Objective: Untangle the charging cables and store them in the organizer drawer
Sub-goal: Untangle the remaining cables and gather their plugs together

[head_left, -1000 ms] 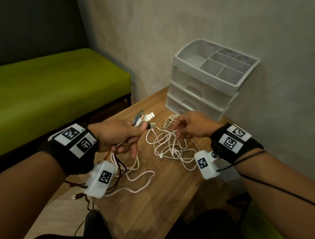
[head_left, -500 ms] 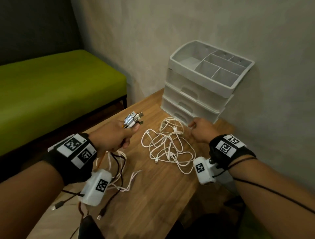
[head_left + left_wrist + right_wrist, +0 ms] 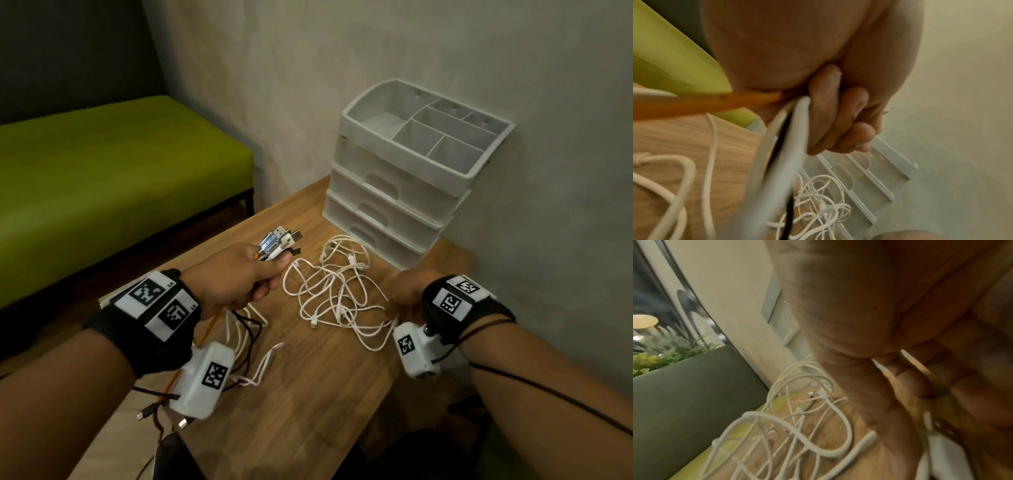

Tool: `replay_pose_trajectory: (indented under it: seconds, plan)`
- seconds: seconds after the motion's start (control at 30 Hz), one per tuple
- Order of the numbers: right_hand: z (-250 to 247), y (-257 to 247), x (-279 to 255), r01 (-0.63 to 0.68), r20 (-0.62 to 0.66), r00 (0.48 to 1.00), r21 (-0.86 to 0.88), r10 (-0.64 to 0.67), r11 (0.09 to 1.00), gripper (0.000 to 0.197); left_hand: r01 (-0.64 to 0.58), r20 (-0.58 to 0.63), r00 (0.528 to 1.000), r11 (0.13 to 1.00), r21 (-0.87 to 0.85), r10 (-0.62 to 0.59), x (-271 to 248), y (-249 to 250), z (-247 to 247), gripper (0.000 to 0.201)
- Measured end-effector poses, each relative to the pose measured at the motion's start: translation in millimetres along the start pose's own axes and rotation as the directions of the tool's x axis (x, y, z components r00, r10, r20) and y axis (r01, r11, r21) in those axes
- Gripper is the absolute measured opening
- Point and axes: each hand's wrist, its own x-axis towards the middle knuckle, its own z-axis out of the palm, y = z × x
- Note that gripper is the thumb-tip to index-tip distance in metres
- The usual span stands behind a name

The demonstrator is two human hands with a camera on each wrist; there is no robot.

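Observation:
My left hand (image 3: 270,274) grips a bundle of cable plug ends (image 3: 279,243) that stick up out of the fist. Orange, white and black cables (image 3: 239,335) hang from it onto the wooden table (image 3: 308,394). In the left wrist view the fingers (image 3: 838,129) curl round the orange cable (image 3: 705,104) and the white ones. A tangled pile of white cables (image 3: 332,291) lies between my hands. My right hand (image 3: 406,291) is fisted at the pile's right edge, pinching a white cable strand (image 3: 879,366). The white organizer (image 3: 394,205) stands behind, its three drawers shut.
The organizer stands against the grey wall at the table's far right corner, with an open divided tray (image 3: 428,130) on top. A green bench (image 3: 102,171) runs along the left. Loose plugs (image 3: 144,414) dangle over the table's near left edge.
My right hand has drawn back from beside the organizer to the near right edge of the white pile. The left hand still holds the plug bundle.

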Motion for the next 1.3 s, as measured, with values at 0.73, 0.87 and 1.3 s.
replay_pose_trajectory:
  seconds: [0.73,0.87,1.3]
  plan:
    - [-49,-39,-86,0.528,-0.226,0.822,0.646,-0.522,0.551,0.012,-0.094,0.042,0.992,0.921,-0.377,0.119,-1,19,16,0.039]
    - [-53,-47,-105,0.545,-0.22,0.746,0.743,-0.628,0.388,0.017,-0.064,0.088,0.988,0.86,-0.507,0.125,-1,24,19,0.028]
    - [-36,-75,-103,0.631,-0.389,0.726,0.705,-0.568,0.324,0.021,-0.12,0.033,0.988,0.886,-0.448,0.151,-2,25,28,0.028]
